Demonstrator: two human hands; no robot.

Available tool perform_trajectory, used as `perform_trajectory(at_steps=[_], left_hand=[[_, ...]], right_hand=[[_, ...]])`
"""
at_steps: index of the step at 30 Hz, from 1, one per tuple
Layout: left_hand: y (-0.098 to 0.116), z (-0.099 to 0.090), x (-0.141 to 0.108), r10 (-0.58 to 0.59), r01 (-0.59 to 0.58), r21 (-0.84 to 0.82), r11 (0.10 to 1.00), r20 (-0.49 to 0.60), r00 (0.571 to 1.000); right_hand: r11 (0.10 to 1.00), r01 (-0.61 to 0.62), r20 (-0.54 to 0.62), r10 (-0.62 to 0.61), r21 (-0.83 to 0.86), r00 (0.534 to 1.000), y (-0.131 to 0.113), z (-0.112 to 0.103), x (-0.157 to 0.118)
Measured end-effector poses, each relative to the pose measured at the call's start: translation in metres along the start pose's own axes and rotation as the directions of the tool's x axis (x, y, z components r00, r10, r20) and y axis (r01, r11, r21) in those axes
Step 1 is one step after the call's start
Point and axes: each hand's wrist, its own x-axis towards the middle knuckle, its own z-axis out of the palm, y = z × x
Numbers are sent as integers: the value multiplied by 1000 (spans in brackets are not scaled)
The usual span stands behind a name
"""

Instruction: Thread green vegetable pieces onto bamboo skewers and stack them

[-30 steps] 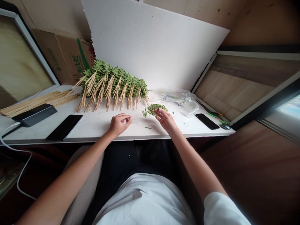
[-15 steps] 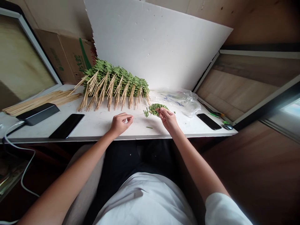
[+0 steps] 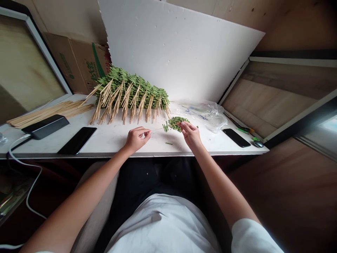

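My left hand (image 3: 137,139) pinches the near end of a thin wooden stick (image 3: 157,129). Several short green pieces (image 3: 165,126) sit crosswise on the stick's other part. My right hand (image 3: 190,133) is closed in a pinch at the edge of a small pile of green pieces (image 3: 175,122); what lies between its fingertips is too small to make out. One loose green piece (image 3: 169,143) lies on the white table (image 3: 147,149) between my hands. Behind them stands a large stack of skewered green pieces (image 3: 137,88), its bare stick ends pointing toward me.
Bare sticks (image 3: 52,111), a black device (image 3: 46,126) and a phone (image 3: 77,140) lie on the left. On the right are a clear plastic bag (image 3: 214,117), another phone (image 3: 236,137) and a mouse (image 3: 258,143). A white board (image 3: 184,52) stands behind.
The view has shifted slightly, moving the whole scene a little to the right. Both hands keep nearly the same pose and grip.
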Motion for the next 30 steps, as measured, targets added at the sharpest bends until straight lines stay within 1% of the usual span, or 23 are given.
perform_trajectory(at_steps=[10, 17, 22, 30], left_hand=[[1, -1, 0, 50, -50, -16, 999, 22, 998], [5, -1, 2, 37, -38, -42, 998, -12, 999], [6, -1, 2, 49, -50, -30, 998, -15, 999], [7, -2, 1, 81, -82, 17, 997, 16, 997]], right_hand=[[999, 1, -42, -3, -37, 999, 0, -3, -2], [998, -51, 1, 51, 19, 999, -5, 3, -5], [999, -39, -1, 39, 16, 999, -4, 5, -5], [998, -49, -42, 48, -31, 998, -3, 7, -8]])
